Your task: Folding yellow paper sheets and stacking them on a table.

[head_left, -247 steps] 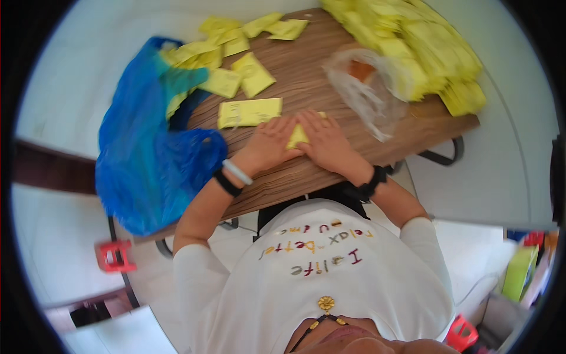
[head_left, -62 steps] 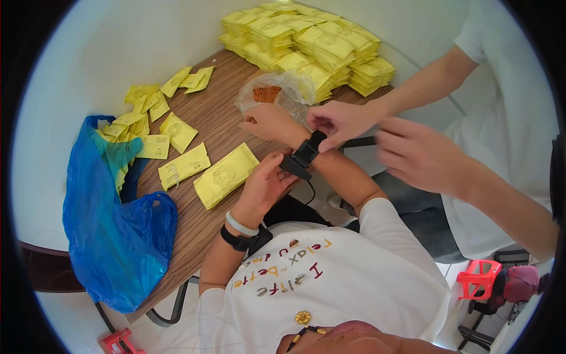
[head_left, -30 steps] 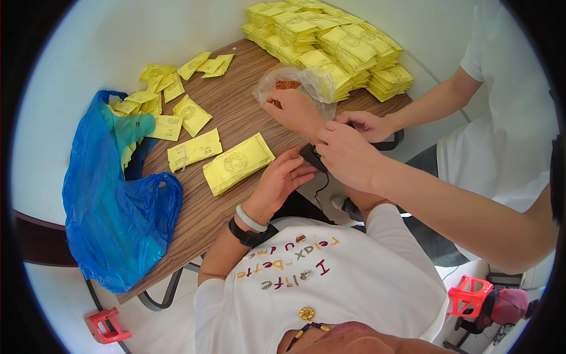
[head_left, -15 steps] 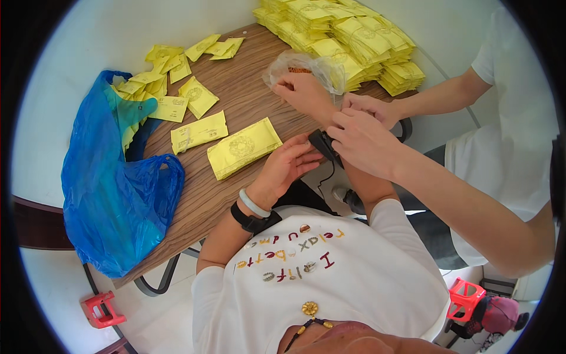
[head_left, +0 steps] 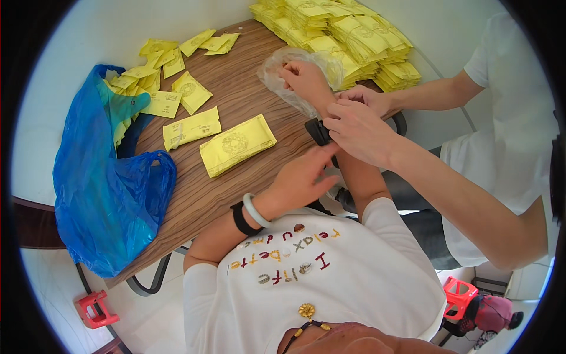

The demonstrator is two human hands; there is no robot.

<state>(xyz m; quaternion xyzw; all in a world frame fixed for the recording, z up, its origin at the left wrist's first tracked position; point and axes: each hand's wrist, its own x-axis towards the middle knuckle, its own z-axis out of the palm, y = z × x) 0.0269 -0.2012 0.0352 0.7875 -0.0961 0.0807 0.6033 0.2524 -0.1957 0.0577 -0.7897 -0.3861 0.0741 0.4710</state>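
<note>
My left hand (head_left: pixel 303 180) reaches across in front of me, its fingers apart and holding nothing. Its fingertips are at a black wrist device (head_left: pixel 318 131) on my right forearm. My right hand (head_left: pixel 309 81) is stretched out over the table, fingers loosely curled in, above a clear plastic bag (head_left: pixel 274 68). Another person's hands (head_left: pixel 362 133) work at my right wrist, by the black device; what their fingertips grip is partly hidden. Left of my hands lies a flat yellow packet (head_left: pixel 239 144), with a second yellow packet (head_left: pixel 191 128) beyond it.
A blue plastic bag (head_left: pixel 112 200) with yellow packets spilling out hangs over the table's left edge. Loose packets (head_left: pixel 168 56) lie behind it. Tall stacks of yellow packets (head_left: pixel 359 35) fill the back right. Red stools (head_left: pixel 96 310) stand on the floor.
My left hand has turned over and swung inward, its fingers now spread beside the black device. The other person's hands have shifted slightly up along my right wrist.
</note>
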